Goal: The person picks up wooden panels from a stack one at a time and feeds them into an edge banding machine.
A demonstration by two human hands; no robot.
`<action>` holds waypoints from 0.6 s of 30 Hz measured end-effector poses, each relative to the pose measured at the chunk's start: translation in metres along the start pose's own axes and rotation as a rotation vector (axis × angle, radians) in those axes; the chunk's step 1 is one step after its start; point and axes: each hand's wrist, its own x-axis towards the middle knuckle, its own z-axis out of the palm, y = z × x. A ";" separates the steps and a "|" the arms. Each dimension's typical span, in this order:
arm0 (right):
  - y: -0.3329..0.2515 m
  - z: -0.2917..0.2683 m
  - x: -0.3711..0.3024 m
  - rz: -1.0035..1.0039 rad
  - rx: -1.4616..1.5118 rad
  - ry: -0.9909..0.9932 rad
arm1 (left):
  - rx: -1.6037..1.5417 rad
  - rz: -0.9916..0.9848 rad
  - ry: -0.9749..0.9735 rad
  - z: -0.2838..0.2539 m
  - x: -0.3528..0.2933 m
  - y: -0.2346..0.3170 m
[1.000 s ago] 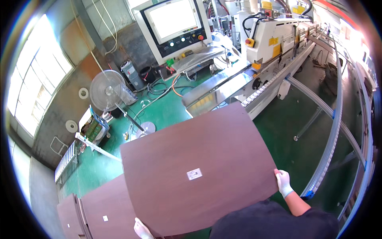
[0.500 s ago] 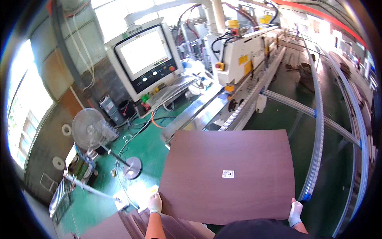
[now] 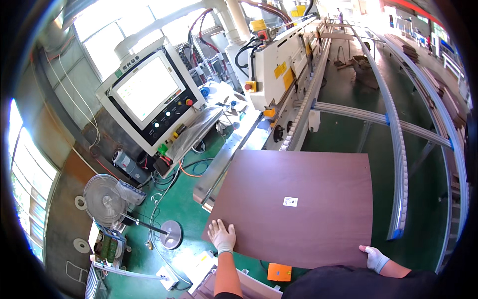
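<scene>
A large brown panel (image 3: 308, 219) with a small white label (image 3: 290, 201) lies in front of me, its far left part over the metal bed of a long machine. My left hand (image 3: 221, 236), in a pale glove, rests flat on top of the panel near its left edge, fingers spread. At the near right corner my right hand (image 3: 374, 257), gloved too, grips the panel's edge, with the thumb on top and the other fingers hidden beneath. Below the panel's near edge an orange box-shaped thing (image 3: 279, 272) shows.
The long white machine (image 3: 279, 70) runs away ahead, with a control screen (image 3: 147, 89) to its left. A roller rail frame (image 3: 396, 164) stands on the right. At left are a standing fan (image 3: 107, 199) and cables (image 3: 186, 169) on the green floor (image 3: 144, 254).
The panel has moved forward toward the machine and slightly right. My left hand has gone from gripping its near left corner to lying flat on top. My right hand still holds the right corner.
</scene>
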 end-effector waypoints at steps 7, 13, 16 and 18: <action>0.009 -0.002 0.038 0.042 0.174 0.081 | -0.093 0.206 -0.016 -0.004 0.024 -0.013; -0.012 0.025 0.069 -0.022 0.163 0.206 | -0.083 0.096 0.042 0.021 0.084 0.018; -0.021 0.019 0.093 -0.081 0.116 0.237 | -0.086 0.055 0.018 0.027 0.120 0.051; -0.028 0.023 0.105 -0.101 0.001 0.440 | -0.119 0.013 0.020 0.035 0.136 0.067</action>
